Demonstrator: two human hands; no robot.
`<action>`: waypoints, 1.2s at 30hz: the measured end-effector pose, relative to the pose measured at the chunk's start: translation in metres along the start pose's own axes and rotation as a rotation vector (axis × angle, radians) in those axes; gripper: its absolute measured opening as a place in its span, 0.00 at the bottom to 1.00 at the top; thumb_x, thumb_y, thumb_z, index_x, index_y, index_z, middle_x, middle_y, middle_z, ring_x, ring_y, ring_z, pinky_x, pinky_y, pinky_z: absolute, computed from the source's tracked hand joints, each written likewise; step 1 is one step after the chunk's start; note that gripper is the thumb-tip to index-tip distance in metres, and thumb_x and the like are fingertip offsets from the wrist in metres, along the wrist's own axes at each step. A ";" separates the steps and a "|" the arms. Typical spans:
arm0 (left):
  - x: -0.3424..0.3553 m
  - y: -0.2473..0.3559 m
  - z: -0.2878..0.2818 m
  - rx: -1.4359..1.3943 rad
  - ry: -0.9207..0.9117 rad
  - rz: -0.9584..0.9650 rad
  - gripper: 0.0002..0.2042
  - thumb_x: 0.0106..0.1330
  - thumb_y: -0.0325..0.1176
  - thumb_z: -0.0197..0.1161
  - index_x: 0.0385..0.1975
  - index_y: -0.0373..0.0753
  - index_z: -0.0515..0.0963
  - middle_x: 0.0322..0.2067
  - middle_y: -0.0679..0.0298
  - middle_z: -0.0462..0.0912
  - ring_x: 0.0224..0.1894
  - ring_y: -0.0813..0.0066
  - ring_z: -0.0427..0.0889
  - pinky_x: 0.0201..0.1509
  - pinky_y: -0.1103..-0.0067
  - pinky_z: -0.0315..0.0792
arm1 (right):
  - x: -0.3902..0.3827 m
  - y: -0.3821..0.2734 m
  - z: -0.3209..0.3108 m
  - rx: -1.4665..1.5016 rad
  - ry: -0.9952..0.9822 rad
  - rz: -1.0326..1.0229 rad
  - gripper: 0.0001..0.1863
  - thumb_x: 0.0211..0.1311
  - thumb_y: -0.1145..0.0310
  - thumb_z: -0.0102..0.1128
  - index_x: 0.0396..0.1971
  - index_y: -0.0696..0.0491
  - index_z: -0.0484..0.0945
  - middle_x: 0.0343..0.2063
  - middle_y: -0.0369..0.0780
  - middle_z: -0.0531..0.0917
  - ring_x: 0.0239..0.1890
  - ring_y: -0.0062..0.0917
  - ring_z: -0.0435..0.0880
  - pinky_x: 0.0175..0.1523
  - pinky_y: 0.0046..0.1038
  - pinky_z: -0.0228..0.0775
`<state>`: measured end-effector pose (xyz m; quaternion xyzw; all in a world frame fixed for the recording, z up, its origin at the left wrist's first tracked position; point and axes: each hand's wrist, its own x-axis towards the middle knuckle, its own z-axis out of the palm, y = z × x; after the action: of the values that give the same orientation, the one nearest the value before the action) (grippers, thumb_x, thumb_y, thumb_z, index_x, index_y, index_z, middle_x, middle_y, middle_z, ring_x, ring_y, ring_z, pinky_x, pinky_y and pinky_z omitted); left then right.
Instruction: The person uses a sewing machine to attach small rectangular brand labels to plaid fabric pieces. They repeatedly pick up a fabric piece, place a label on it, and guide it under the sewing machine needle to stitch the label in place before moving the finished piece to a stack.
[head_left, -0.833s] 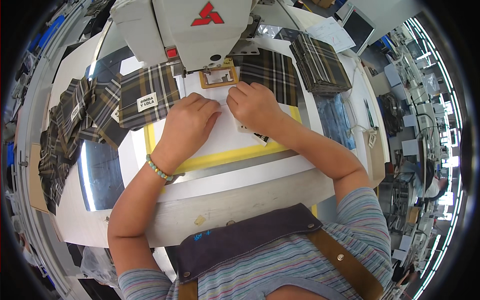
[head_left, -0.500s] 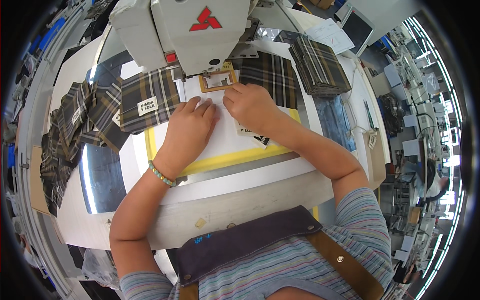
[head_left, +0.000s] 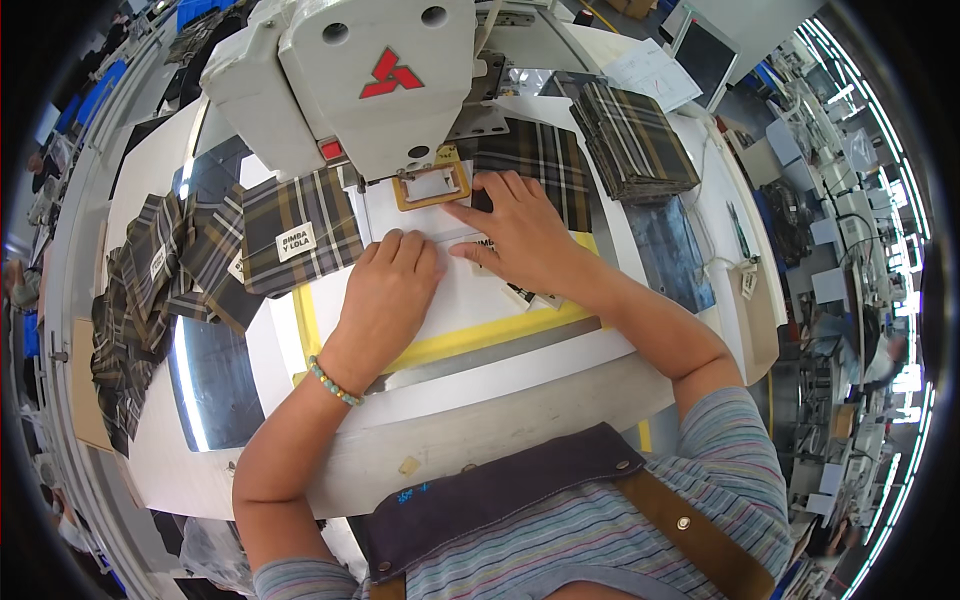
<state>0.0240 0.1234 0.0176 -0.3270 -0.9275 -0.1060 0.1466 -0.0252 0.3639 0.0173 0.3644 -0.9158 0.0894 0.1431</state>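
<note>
My left hand [head_left: 390, 300] lies on the white sheet [head_left: 365, 305] below the needle area, fingers bent and pressed together; anything under the fingertips is hidden. My right hand [head_left: 530, 240] has its fingers apart, fingertips beside the small orange-brown rectangular frame [head_left: 432, 200] under the white sewing machine's head [head_left: 390, 120]. Small cream labels [head_left: 520, 295] lie partly under the right hand. A plaid square with a cream label [head_left: 260, 265] lies left of the white sheet; dark plaid fabric [head_left: 545, 150] lies behind my right hand.
A heap of plaid pieces [head_left: 135, 350] covers the table's left side. A plaid stack [head_left: 645, 145] stands at back right, beside a paper [head_left: 655, 75] and screen [head_left: 700, 60]. Dark tweezers [head_left: 740, 230] lie at right. Other machines and people are at the far right.
My right hand has uncurled, its fingers now spread beside the frame. My left hand sits lower relative to the machine. The view has shifted, showing more of the machine head's top.
</note>
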 end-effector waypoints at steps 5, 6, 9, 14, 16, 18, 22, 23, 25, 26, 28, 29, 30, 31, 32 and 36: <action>0.001 0.000 0.002 0.025 0.089 0.012 0.20 0.67 0.34 0.72 0.56 0.31 0.80 0.61 0.52 0.83 0.60 0.53 0.82 0.62 0.63 0.77 | -0.002 -0.002 0.000 0.043 0.000 0.064 0.30 0.74 0.46 0.65 0.64 0.52 0.84 0.57 0.48 0.76 0.61 0.42 0.71 0.64 0.44 0.64; 0.001 0.000 0.003 0.025 0.086 0.010 0.21 0.68 0.34 0.72 0.57 0.31 0.80 0.61 0.52 0.83 0.60 0.52 0.82 0.62 0.63 0.77 | -0.003 -0.003 0.001 0.058 0.008 0.060 0.30 0.74 0.46 0.65 0.64 0.53 0.84 0.57 0.49 0.75 0.62 0.42 0.71 0.65 0.45 0.64; -0.001 -0.001 0.005 0.026 0.077 0.003 0.22 0.68 0.35 0.72 0.59 0.32 0.79 0.63 0.52 0.82 0.63 0.50 0.81 0.63 0.62 0.77 | -0.005 -0.005 0.007 0.082 0.040 0.040 0.29 0.75 0.47 0.64 0.64 0.55 0.83 0.60 0.50 0.74 0.64 0.44 0.70 0.66 0.46 0.63; 0.002 0.002 0.007 -0.004 0.091 -0.023 0.24 0.69 0.36 0.72 0.62 0.31 0.78 0.66 0.50 0.80 0.67 0.46 0.79 0.66 0.60 0.76 | -0.003 -0.008 0.012 0.061 0.073 0.033 0.29 0.75 0.48 0.63 0.64 0.54 0.82 0.64 0.53 0.72 0.66 0.46 0.68 0.68 0.47 0.61; 0.001 -0.001 0.008 0.010 0.072 -0.027 0.25 0.70 0.37 0.72 0.63 0.31 0.78 0.67 0.49 0.80 0.68 0.46 0.78 0.67 0.59 0.75 | -0.004 -0.008 0.011 0.101 0.064 0.056 0.30 0.76 0.47 0.62 0.65 0.54 0.82 0.65 0.53 0.72 0.67 0.47 0.68 0.69 0.48 0.60; 0.001 -0.001 0.009 0.012 0.064 -0.036 0.26 0.70 0.37 0.71 0.64 0.31 0.77 0.68 0.49 0.79 0.69 0.45 0.77 0.68 0.58 0.74 | -0.005 -0.006 0.010 0.126 0.054 0.065 0.30 0.76 0.46 0.61 0.66 0.54 0.81 0.67 0.53 0.71 0.69 0.47 0.67 0.70 0.50 0.59; 0.002 -0.002 0.009 0.001 0.053 -0.042 0.26 0.71 0.38 0.71 0.65 0.32 0.77 0.69 0.49 0.78 0.70 0.44 0.75 0.68 0.58 0.73 | -0.008 -0.005 0.013 0.098 0.025 0.060 0.33 0.77 0.44 0.59 0.69 0.54 0.78 0.71 0.55 0.68 0.76 0.50 0.62 0.76 0.58 0.54; 0.002 -0.002 0.009 0.003 0.047 -0.040 0.27 0.71 0.38 0.70 0.66 0.32 0.77 0.70 0.49 0.77 0.71 0.44 0.75 0.68 0.57 0.73 | -0.008 -0.006 0.014 0.080 0.017 0.057 0.34 0.78 0.43 0.58 0.69 0.55 0.78 0.72 0.55 0.67 0.77 0.51 0.60 0.78 0.60 0.53; 0.003 -0.001 0.008 -0.038 0.026 -0.059 0.28 0.72 0.39 0.70 0.67 0.32 0.75 0.71 0.48 0.75 0.73 0.43 0.73 0.72 0.56 0.70 | -0.009 -0.011 0.012 0.120 -0.016 0.094 0.33 0.78 0.45 0.59 0.72 0.53 0.75 0.74 0.56 0.65 0.79 0.53 0.57 0.80 0.61 0.49; 0.003 0.000 0.008 -0.059 0.016 -0.070 0.28 0.72 0.39 0.70 0.68 0.32 0.75 0.72 0.48 0.74 0.74 0.42 0.71 0.73 0.55 0.69 | -0.009 -0.013 0.011 0.140 -0.034 0.112 0.33 0.78 0.46 0.59 0.73 0.52 0.74 0.74 0.56 0.64 0.80 0.53 0.56 0.81 0.62 0.48; 0.003 -0.001 0.011 -0.042 0.003 -0.072 0.30 0.73 0.41 0.69 0.70 0.33 0.73 0.73 0.47 0.72 0.76 0.41 0.69 0.77 0.53 0.64 | -0.009 -0.013 0.012 0.122 -0.027 0.108 0.34 0.78 0.45 0.58 0.73 0.52 0.73 0.74 0.56 0.64 0.80 0.54 0.57 0.81 0.62 0.48; 0.003 -0.001 0.013 -0.034 -0.004 -0.075 0.30 0.73 0.42 0.69 0.71 0.34 0.72 0.74 0.47 0.71 0.76 0.40 0.67 0.79 0.52 0.62 | -0.009 -0.013 0.013 0.113 -0.024 0.104 0.34 0.78 0.45 0.58 0.73 0.53 0.73 0.74 0.57 0.64 0.80 0.54 0.57 0.81 0.62 0.48; 0.002 -0.001 0.014 -0.035 -0.004 -0.082 0.31 0.74 0.43 0.68 0.72 0.35 0.71 0.74 0.47 0.71 0.77 0.40 0.67 0.80 0.51 0.60 | -0.009 -0.013 0.014 0.113 -0.013 0.099 0.34 0.79 0.44 0.57 0.72 0.55 0.74 0.74 0.56 0.65 0.79 0.53 0.58 0.80 0.62 0.49; 0.003 -0.001 0.015 -0.037 -0.004 -0.087 0.31 0.75 0.44 0.67 0.73 0.35 0.71 0.74 0.46 0.70 0.77 0.39 0.66 0.81 0.51 0.58 | -0.008 -0.012 0.015 0.112 -0.003 0.096 0.35 0.79 0.43 0.56 0.71 0.56 0.74 0.74 0.56 0.65 0.79 0.53 0.58 0.79 0.63 0.50; 0.003 0.000 0.015 -0.039 -0.005 -0.092 0.32 0.75 0.45 0.66 0.74 0.36 0.70 0.75 0.46 0.70 0.78 0.39 0.65 0.82 0.50 0.56 | -0.008 -0.012 0.017 0.111 0.008 0.092 0.36 0.80 0.43 0.55 0.70 0.58 0.75 0.74 0.56 0.65 0.79 0.52 0.58 0.78 0.64 0.50; 0.003 0.003 0.013 -0.006 -0.026 -0.100 0.32 0.77 0.48 0.64 0.75 0.37 0.69 0.75 0.46 0.70 0.78 0.38 0.65 0.82 0.50 0.56 | -0.008 -0.008 0.024 0.104 0.009 0.122 0.36 0.80 0.43 0.54 0.70 0.58 0.75 0.74 0.57 0.65 0.79 0.53 0.59 0.78 0.64 0.50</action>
<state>0.0206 0.1312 0.0064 -0.2822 -0.9441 -0.1119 0.1283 -0.0189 0.3564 -0.0078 0.3142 -0.9299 0.1471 0.1225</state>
